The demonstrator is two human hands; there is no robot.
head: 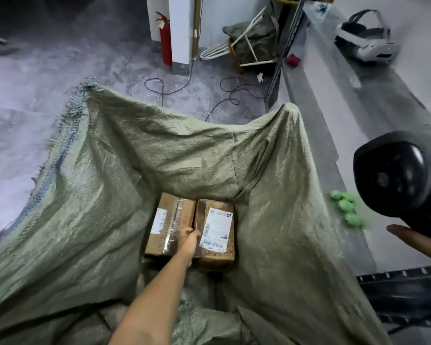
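Observation:
A big green woven sack (pixel 115 155) stands open below me. Two brown cardboard parcels lie side by side at its bottom. The left parcel (pixel 166 220) carries clear tape and a narrow label. The right parcel (pixel 218 255) has a white shipping label with a barcode. My left hand (pixel 188 239) reaches deep into the sack, its fingers curled over the right edge of the left parcel, in the gap between the two. My right hand (pixel 413 236) is at the right edge of the view and grips a black handheld scanner (pixel 393 173); only some fingers show.
A grey table (pixel 346 120) runs along the right with a white headset (pixel 366 43) and green lumps (pixel 346 207) on it. Cables (pixel 159 88) lie on the floor beyond the sack. A red fire extinguisher (pixel 165 38) and a toppled stool (pixel 246 46) stand by the far wall.

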